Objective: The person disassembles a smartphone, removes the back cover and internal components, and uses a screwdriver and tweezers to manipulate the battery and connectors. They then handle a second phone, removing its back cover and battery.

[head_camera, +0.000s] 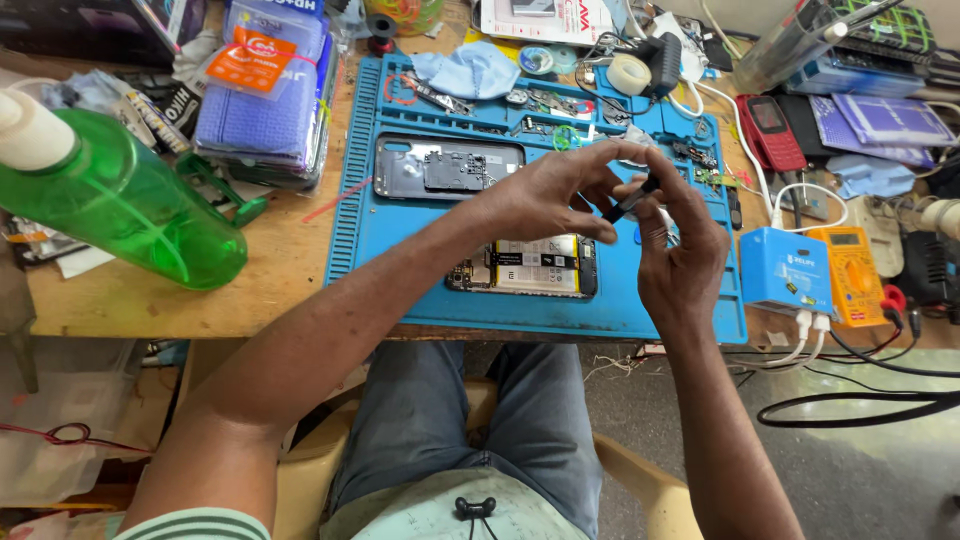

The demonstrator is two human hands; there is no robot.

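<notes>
My left hand and my right hand meet above a blue work mat. Both pinch a small thin black part between their fingertips. Under my hands lies an opened phone with its battery and circuit board showing. A dark back cover or phone frame rests flat on the mat further back. Small screws and loose parts sit in the mat's rear trays.
A green plastic bottle lies at the left. Blue packets are stacked behind it. At the right stand a small blue box, a yellow multimeter, a red keypad phone and several cables. Tape roll at the back.
</notes>
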